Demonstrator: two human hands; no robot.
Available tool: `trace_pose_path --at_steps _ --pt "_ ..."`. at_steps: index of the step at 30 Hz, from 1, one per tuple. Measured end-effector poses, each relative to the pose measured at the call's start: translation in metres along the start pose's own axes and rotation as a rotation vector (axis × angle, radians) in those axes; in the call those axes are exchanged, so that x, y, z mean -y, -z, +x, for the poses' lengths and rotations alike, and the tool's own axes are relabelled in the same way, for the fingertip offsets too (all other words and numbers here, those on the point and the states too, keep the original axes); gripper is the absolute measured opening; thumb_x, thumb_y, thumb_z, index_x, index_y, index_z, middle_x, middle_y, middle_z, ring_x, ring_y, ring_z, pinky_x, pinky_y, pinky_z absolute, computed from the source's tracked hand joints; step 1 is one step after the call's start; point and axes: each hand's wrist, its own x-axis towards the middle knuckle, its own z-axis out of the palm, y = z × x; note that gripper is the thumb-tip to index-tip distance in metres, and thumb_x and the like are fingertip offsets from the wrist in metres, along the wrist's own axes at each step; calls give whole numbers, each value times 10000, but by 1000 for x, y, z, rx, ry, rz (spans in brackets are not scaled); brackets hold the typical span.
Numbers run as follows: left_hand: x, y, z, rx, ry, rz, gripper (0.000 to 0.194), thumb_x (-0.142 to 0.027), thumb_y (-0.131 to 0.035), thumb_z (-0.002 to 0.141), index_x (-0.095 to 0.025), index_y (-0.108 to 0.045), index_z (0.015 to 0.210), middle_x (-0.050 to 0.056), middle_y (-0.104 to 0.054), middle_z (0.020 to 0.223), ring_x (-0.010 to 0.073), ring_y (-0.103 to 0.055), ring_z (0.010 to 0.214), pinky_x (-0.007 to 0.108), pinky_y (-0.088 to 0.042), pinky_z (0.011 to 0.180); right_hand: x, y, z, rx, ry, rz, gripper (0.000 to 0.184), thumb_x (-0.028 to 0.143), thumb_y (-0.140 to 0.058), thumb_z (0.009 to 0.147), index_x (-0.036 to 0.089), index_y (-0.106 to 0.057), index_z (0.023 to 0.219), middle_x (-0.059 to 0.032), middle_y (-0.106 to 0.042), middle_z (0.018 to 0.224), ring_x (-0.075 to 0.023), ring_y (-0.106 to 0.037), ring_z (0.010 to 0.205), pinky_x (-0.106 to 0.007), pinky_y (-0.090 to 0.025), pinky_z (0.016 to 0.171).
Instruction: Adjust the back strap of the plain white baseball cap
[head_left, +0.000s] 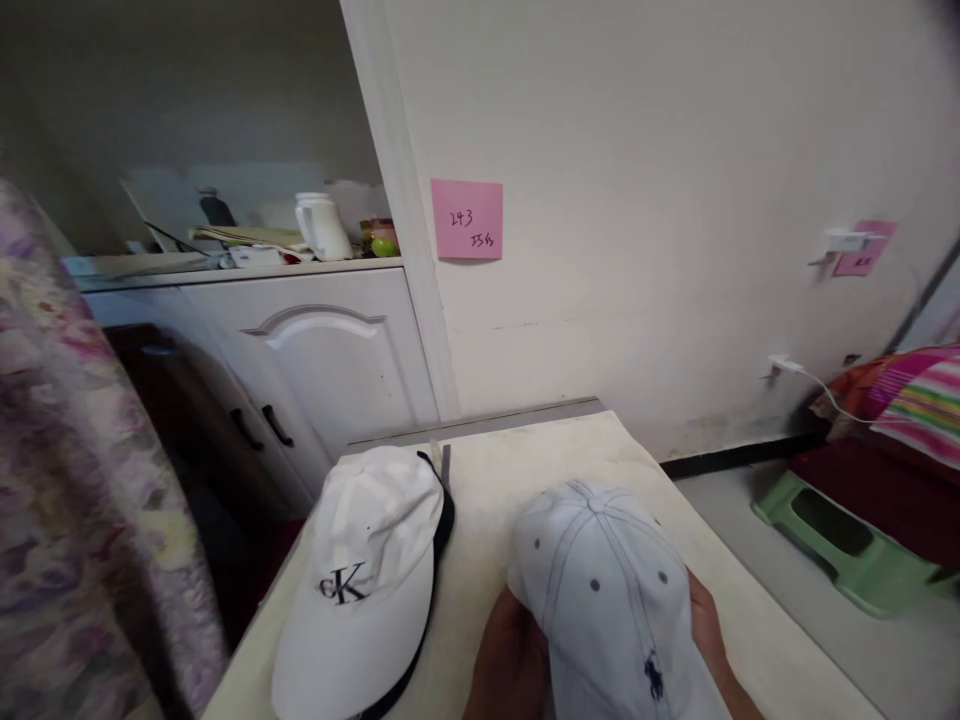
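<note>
A pale blue-white baseball cap [600,590] with dark stitching and a small navy emblem sits between my two hands, its brim toward me. My left hand [510,650] grips the cap's left side, fingers partly hidden beneath it. On the opposite side my right hand [709,625] holds the edge, most of its fingers behind the cloth. To the left, a white cap [375,560] with black "CK" lettering lies on the table [487,530], with a dark cap [445,520] showing under it.
Behind the table is a wall with a pink note [466,220]. A white cabinet [322,350] stands at back left, bearing a white jug [322,225] and clutter. Floral curtain [82,480] hangs at left. A green stool [832,540] is at right.
</note>
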Motion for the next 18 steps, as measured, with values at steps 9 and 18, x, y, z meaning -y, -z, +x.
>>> trace_pose_path --at_steps 9,18 --pt "-3 1 1 -61 62 26 444 -467 -611 907 -243 -681 1285 103 -702 1311 358 -626 1224 412 -549 967 -1 1 4 -55 26 41 133 227 -866 568 304 -818 666 6 -841 828 -362 -698 1115 -412 -573 987" --pt "-19 7 -6 -93 61 51 471 -450 -592 935 -250 -625 1360 101 -643 1404 352 -573 1290 411 -494 1024 5 -10 1 17 -49 88 185 310 -890 562 228 -827 715 -48 -838 790 -375 -712 1094 -466 -575 989"
